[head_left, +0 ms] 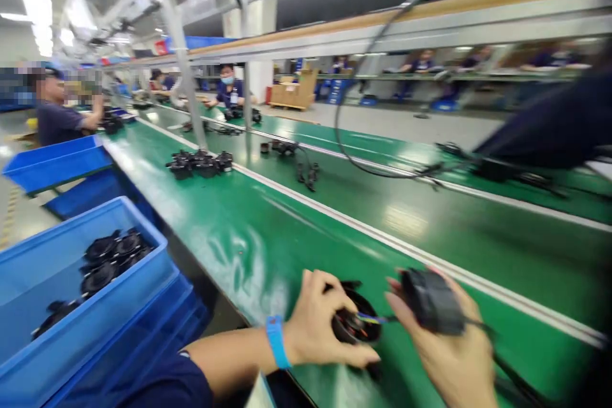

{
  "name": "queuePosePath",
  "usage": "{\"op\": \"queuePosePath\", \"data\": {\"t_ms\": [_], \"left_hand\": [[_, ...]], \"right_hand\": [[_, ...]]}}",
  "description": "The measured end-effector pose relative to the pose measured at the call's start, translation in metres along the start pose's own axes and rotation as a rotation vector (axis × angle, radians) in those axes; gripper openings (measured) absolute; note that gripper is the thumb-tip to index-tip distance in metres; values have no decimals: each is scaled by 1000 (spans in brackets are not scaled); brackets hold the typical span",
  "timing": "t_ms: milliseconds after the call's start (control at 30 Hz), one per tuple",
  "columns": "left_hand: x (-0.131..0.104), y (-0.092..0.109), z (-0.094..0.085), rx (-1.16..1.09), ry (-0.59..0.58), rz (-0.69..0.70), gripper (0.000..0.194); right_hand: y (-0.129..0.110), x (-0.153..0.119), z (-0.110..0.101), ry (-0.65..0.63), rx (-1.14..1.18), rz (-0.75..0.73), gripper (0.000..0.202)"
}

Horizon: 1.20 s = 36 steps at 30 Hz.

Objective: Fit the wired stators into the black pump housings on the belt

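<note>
My left hand, with a blue band at the wrist, is wrapped round a round black housing low over the green work surface. Orange parts show inside the housing. Just to the right, my right hand holds a thick black round part, tilted and somewhat blurred. Thin coloured wires run between the two parts. A black cable trails from the right-hand part toward the lower right.
Blue bins with black parts stand at the left. Black assemblies lie farther up the line. A metal post rises from the bench, and a cable hangs in a loop. A person works at the far left.
</note>
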<state>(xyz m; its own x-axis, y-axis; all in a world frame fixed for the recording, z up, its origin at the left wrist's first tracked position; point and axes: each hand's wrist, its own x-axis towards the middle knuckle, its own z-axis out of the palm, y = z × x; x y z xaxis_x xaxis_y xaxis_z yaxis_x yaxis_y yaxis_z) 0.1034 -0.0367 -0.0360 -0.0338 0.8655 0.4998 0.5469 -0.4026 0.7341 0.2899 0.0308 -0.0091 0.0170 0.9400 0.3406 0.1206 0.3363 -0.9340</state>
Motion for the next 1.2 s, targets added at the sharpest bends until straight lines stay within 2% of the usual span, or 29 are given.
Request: {"op": "queuePosePath", "data": {"t_ms": [33,100,200,300,400,533,600,733,833,933,1067,1200], "left_hand": [[-2,3,-4,-21,-8,0,66],[-7,6,-12,-23,-7,56,57],[-8,4,-20,-10,-70,127,39],[-6,-1,-26,-10,-149,154,30],[0,-8,-31,-38,-223,197,31],[9,-19,-40,-120,-336,247,34],[13,-26,-48,-78,-355,270,33],[23,-35,-65,30,-363,292,32],[31,-36,-74,-70,-496,320,32],[41,-33,-78,-132,-586,323,31],[55,-33,-78,-159,-678,316,31],[70,-39,-86,-186,-781,327,34]], "right_hand": [[-3,-2,-3,-43,5,48,80],[-6,-5,-3,-116,39,43,77],[-3,-5,0,-187,74,17,75],[-6,-5,1,-277,93,15,70],[-14,-5,2,-409,78,-39,65],[-25,2,2,-651,82,-161,63],[-28,6,2,-727,43,-194,63],[-34,5,1,-715,-188,-197,63],[-39,1,0,-678,-285,-151,70],[-39,0,-4,-729,-215,-97,85],[-33,7,-10,-796,-112,-169,77],[-39,16,-13,-951,-124,-217,82]]}}
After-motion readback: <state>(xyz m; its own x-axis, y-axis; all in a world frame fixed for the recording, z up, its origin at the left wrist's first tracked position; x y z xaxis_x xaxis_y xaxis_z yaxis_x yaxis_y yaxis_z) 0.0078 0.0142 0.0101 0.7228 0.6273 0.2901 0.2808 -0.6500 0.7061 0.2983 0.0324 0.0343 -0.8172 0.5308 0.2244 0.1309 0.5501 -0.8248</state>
